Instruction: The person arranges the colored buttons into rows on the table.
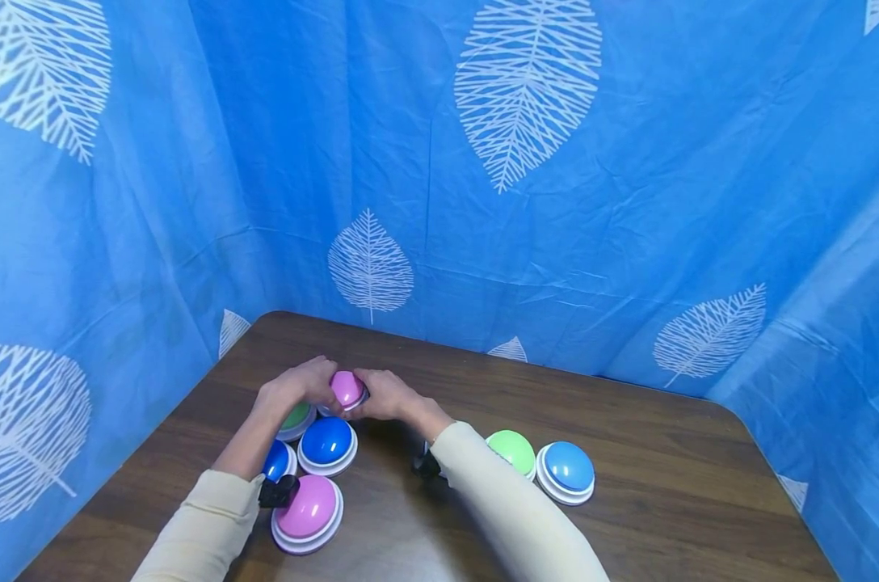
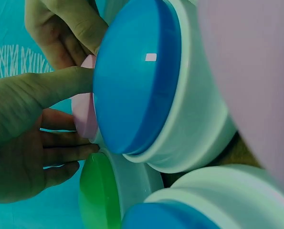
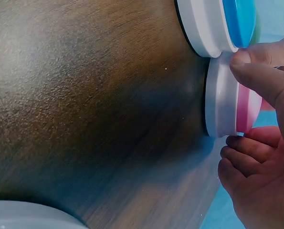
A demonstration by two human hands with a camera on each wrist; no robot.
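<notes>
At the back left of the table, a pink dome button (image 1: pixel 347 388) on a round white base sits behind a dark blue dome button (image 1: pixel 326 440). My left hand (image 1: pixel 310 383) grips its left side, with the thumb (image 2: pixel 68 86) in front and the fingers round the far side. From the right, my right hand (image 1: pixel 387 396) holds the same button, thumb and fingers curled about its rim, as the right wrist view shows. Its base (image 3: pixel 220 100) stands on or very near the tabletop, touching or almost touching the blue button's base. A green button (image 1: pixel 296 415) lies left of it, partly hidden.
Another blue button (image 1: pixel 275 459) and a larger pink button (image 1: pixel 309 508) stand nearer, beside my left forearm. Right of my right forearm are a light green button (image 1: pixel 512 451) and a light blue button (image 1: pixel 569 467). Blue leaf-patterned cloth (image 1: pixel 425 162) hangs around the brown wooden table (image 1: pixel 665 453).
</notes>
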